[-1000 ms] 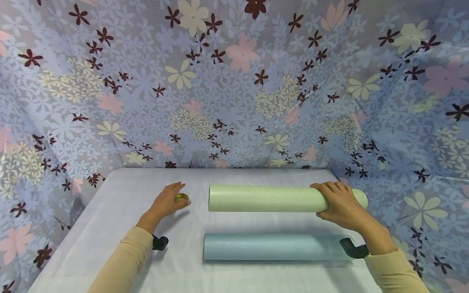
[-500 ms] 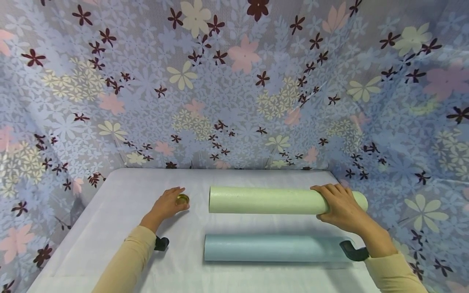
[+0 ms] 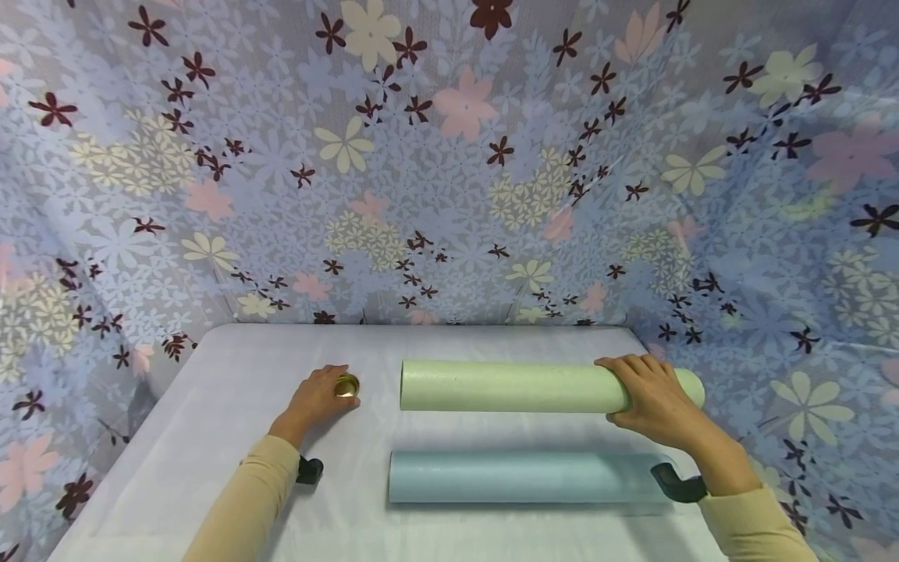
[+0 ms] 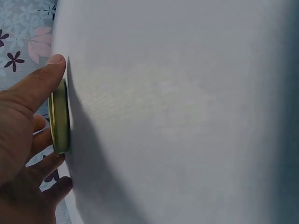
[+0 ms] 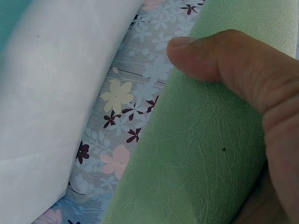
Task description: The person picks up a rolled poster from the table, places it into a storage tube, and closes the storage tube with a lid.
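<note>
A small gold lid (image 3: 346, 385) is being pinched by the left hand (image 3: 316, 396) on the left part of the white tabletop (image 3: 232, 406) — in the left wrist view the lid (image 4: 59, 116) is being held on edge between the thumb and the curled fingers (image 4: 46, 140), its flat face being kept against the cloth. The grip there is narrow, closed round the lid's rim. A pale green roll (image 3: 506, 385) is being held near its right end by the right hand (image 3: 649, 394); it is lying crosswise on the tabletop, well apart from the lid, and the grip is being wrapped over the top of it, the thumb (image 5: 219, 58) being pressed onto its textured surface (image 5: 187, 163). Just in front of the green roll, parallel to it and not touching, a light blue roll (image 3: 523, 476) is lying untouched. The tabletop is being enclosed behind and at both sides by a flowered curtain (image 3: 449, 156) — blue, pink and dark blossoms.
</note>
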A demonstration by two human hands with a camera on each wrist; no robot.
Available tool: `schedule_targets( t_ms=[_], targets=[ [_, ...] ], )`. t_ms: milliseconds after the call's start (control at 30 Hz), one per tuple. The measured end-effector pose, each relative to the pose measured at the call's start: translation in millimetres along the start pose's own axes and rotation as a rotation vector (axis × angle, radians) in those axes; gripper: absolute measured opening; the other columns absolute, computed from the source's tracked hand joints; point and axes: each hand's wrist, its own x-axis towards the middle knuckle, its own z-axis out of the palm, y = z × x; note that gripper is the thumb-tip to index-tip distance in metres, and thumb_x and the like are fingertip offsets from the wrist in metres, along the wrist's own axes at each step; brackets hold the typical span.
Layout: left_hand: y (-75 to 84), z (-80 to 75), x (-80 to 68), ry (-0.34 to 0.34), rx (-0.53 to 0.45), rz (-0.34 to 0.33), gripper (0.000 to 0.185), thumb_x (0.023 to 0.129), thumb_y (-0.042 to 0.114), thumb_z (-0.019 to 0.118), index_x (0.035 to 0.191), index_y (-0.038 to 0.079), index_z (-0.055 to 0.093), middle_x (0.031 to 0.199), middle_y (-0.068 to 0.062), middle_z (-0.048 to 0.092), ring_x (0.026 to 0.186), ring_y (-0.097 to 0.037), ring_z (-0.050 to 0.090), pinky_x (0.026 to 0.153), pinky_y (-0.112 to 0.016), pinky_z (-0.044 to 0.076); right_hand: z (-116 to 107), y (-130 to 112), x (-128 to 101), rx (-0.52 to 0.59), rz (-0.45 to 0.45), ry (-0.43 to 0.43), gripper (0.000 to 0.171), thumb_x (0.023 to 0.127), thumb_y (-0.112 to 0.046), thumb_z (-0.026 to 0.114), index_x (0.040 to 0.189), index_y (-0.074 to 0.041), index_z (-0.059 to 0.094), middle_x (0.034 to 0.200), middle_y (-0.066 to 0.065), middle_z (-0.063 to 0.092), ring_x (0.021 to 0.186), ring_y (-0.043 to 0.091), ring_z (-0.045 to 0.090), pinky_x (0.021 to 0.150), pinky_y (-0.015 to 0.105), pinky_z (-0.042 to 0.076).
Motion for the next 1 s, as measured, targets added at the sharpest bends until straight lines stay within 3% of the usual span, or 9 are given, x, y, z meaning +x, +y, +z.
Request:
schedule_targets(
  t_ms=[267,1000],
  targets=[
    [-5.3,3.4,-0.3,0.065,-0.018,0.022,0.07,0.082,0.036,0.071,0.135,-0.002,0.046,0.131,-0.024,0.052,0.118,-0.042,0.049,0.097,-0.056,0.04,0.2,-0.3,1.5,-0.006,-0.013,0.017,0.08,0.058,-0.022,0.088,0.128,-0.014,0.05,0.114,0.011,0.059,0.108,0.036,0.049,0.086,0.056,0.035],
    [-8.8,16.2,0.1,0.098,-0.078,0.004,0.068,0.082,0.031,0.071,0.136,-0.002,0.046,0.131,-0.023,0.052,0.12,-0.04,0.049,0.099,-0.054,0.04,1.3,-0.7,-0.7,0.004,0.0,-0.005,0.08,0.059,-0.022,0.087,0.129,-0.014,0.05,0.116,0.011,0.059,0.108,0.036,0.049,0.085,0.056,0.034]
  ],
)
